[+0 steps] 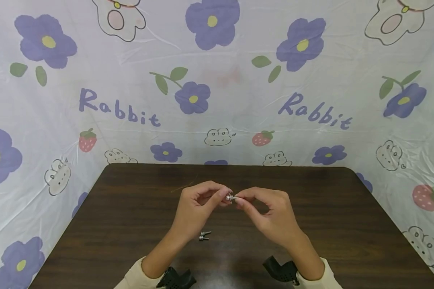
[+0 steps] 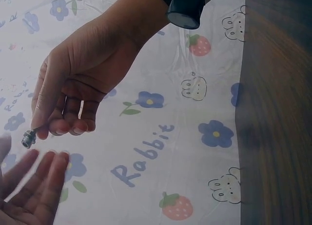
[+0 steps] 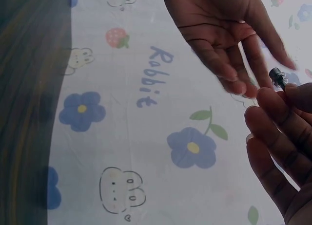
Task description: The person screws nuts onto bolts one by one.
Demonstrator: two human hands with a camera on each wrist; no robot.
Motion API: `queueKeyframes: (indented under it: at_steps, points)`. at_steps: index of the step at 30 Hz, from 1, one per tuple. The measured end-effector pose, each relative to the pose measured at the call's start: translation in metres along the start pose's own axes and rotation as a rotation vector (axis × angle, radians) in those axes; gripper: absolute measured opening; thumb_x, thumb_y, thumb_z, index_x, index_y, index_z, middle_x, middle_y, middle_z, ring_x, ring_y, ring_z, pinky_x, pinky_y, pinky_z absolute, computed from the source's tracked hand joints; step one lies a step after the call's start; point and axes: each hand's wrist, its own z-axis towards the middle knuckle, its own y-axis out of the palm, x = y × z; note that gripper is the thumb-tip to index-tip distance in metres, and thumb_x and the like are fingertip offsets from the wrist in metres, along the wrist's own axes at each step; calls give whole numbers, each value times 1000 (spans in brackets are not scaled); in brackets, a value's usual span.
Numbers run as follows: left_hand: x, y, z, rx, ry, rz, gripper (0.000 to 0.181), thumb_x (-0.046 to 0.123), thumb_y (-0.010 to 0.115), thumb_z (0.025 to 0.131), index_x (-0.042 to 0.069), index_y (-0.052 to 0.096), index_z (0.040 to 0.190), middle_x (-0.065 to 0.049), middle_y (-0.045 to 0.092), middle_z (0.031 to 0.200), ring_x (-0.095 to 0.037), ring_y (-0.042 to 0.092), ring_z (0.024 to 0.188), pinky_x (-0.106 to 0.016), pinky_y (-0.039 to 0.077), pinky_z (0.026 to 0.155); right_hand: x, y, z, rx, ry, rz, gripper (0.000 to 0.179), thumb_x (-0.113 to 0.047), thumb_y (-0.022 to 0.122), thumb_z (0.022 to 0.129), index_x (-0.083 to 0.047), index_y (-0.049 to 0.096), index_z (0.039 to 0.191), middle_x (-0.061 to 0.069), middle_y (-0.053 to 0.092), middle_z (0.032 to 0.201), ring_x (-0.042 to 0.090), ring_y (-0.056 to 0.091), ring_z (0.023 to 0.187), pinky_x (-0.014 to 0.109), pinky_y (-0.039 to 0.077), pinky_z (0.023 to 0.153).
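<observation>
In the head view my right hand (image 1: 271,210) pinches a small metal socket-head screw (image 1: 230,197) by its shank between thumb and forefinger. Its head points left, and rings like washers sit below the head, as the left wrist view of the screw (image 2: 29,139) shows. My left hand (image 1: 199,204) is right beside the screw head, fingers loosely bent. Seen from the right wrist, the left hand's (image 3: 224,37) thumb and fingers stand apart around the head without gripping it. Two similar screws (image 1: 204,238) lie on the table below the hands.
The dark wood-grain table (image 1: 130,224) spreads beneath both hands. A white printed cloth (image 1: 238,108) hangs behind it and along its sides. Black wrist devices (image 1: 280,269) are strapped under both forearms. A thin brownish strand (image 1: 182,187) shows near the left hand.
</observation>
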Motion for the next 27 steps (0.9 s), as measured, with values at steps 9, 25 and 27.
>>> queueKeyframes:
  at_steps: [9, 25, 27]
  points:
    - [0, 1, 1, -45, 164, 18, 29, -5, 80, 83, 5, 74, 110, -10, 72, 103, -22, 73, 87, -39, 63, 71, 0, -1, 0, 18, -6, -6, 11, 0, 75, 90, -8, 75, 99, 5, 76, 85, 10, 71, 73, 22, 59, 66]
    - [-2, 2, 0, -6, 78, 51, 6, 4, 72, 95, 6, 76, 91, -6, 71, 81, -23, 71, 68, -38, 62, 63, 0, 0, 0, 23, -23, -15, 9, -2, 75, 91, -7, 75, 98, 2, 75, 82, 9, 70, 70, 21, 58, 65]
    - [-2, 1, 0, 9, 49, 53, 14, 7, 68, 98, 6, 74, 86, -6, 70, 77, -23, 70, 66, -37, 63, 63, -1, 0, 0, 30, -24, -18, 9, -2, 75, 91, -7, 75, 98, 2, 75, 82, 9, 70, 70, 21, 58, 65]
